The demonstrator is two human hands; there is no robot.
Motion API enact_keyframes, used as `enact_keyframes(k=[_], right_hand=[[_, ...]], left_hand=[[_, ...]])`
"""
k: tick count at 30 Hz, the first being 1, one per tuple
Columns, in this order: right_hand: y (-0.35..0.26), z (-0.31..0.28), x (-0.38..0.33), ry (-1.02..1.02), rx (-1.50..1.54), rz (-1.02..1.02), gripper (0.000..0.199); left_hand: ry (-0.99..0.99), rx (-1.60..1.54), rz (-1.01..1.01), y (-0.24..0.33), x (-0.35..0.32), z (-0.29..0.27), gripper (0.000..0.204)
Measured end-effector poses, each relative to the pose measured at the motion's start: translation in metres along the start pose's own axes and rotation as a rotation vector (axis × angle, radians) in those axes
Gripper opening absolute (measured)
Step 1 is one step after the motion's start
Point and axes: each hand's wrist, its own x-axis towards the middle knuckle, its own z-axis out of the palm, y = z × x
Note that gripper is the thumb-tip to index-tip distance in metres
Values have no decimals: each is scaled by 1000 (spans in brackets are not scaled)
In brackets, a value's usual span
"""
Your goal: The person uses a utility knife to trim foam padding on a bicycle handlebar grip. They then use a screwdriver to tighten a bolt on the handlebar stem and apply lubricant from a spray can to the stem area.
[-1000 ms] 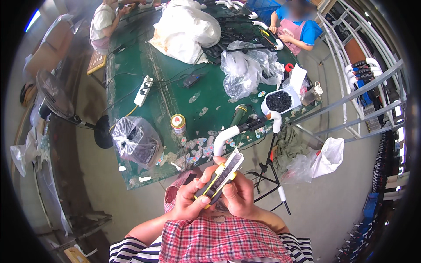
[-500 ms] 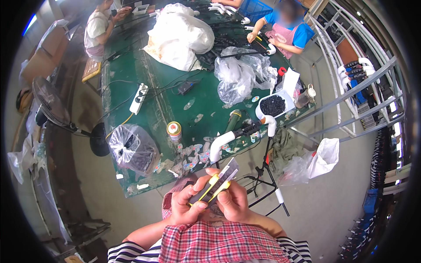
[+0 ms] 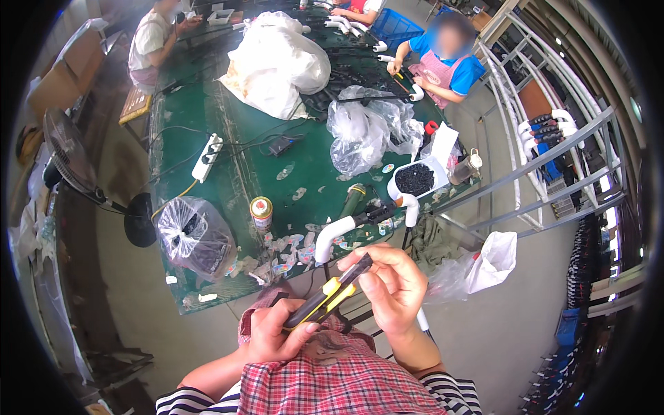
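Observation:
A black and yellow utility knife (image 3: 317,306) is held up in front of my chest, slanting up to the right. My left hand (image 3: 270,333) is closed round the lower part of its handle. My right hand (image 3: 395,290) has thumb and forefinger at the upper end, closed on the dark blade part, its other fingers curled behind. Just beyond the knife, a white curved tube (image 3: 333,236) with a black middle part stands at the table's near edge. Its other bent end (image 3: 409,207) lies to the right.
The green table (image 3: 242,173) carries a can (image 3: 261,211), a clear bag of dark parts (image 3: 196,238), a power strip (image 3: 207,158), a white tub of black bits (image 3: 416,178) and scattered labels. A metal rack (image 3: 526,173) stands right, a fan (image 3: 69,155) left. Co-workers sit farther back.
My right hand has shifted from the knife's side to its blade end. The wide, pale blade seen before now looks narrow and dark. My left hand keeps the handle; the view has turned slightly.

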Motion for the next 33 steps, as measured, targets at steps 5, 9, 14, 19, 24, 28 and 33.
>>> enact_keyframes(k=[5, 9, 14, 19, 24, 28, 33], right_hand=[[-11, 0, 8, 42, -149, 19, 13], [-14, -1, 10, 33, -130, 24, 9], [-18, -1, 14, 51, -221, 38, 7], [-19, -10, 17, 10, -393, 15, 35], [-21, -8, 17, -39, -335, -29, 40], [-24, -3, 16, -36, -242, -57, 35], [-25, -1, 14, -61, -210, -113, 30]], left_hand=[[51, 149, 115, 7, 3, -2, 27], [81, 235, 168, 9, 2, -3, 30], [93, 264, 174, 9, 2, -1, 31], [119, 280, 191, 11, 1, 0, 31], [189, 339, 215, 13, 3, -2, 34], [268, 457, 254, 11, 2, -4, 45], [370, 485, 267, 11, 5, -5, 62]])
